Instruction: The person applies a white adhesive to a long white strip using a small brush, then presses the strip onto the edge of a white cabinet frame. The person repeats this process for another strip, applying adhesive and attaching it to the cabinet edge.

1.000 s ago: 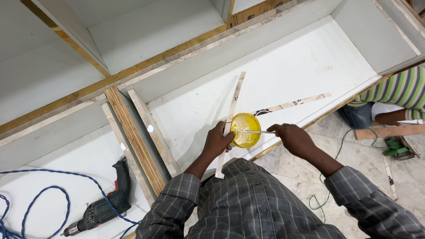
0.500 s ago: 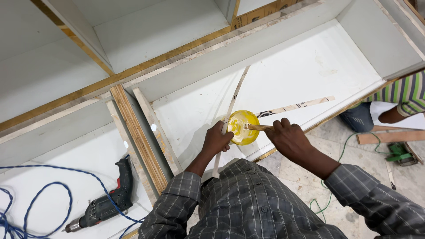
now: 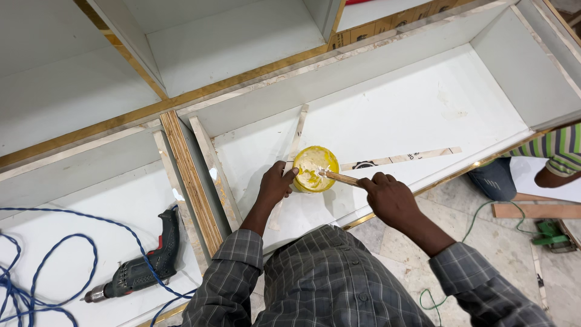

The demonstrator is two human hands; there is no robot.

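My left hand (image 3: pixel 275 184) grips the side of a small yellow tub (image 3: pixel 315 168) that stands on the white floor of a cabinet compartment (image 3: pixel 423 109). Pale paste fills the tub. My right hand (image 3: pixel 387 197) holds a thin wooden stick (image 3: pixel 340 177) whose tip is dipped into the paste. A narrow wood strip (image 3: pixel 296 134) runs under the tub toward the back. Another strip (image 3: pixel 402 158) lies flat to the right of the tub.
A dark power drill (image 3: pixel 142 266) with a blue cord (image 3: pixel 42 272) lies in the left compartment. A plywood divider (image 3: pixel 190 181) separates the two compartments. Another person in a striped shirt (image 3: pixel 554 151) sits at the right on the tiled floor, near a green tool (image 3: pixel 552 233).
My right hand has moved left and brought the stick's tip into the tub. My left hand has stayed on the tub. The view has shifted slightly.
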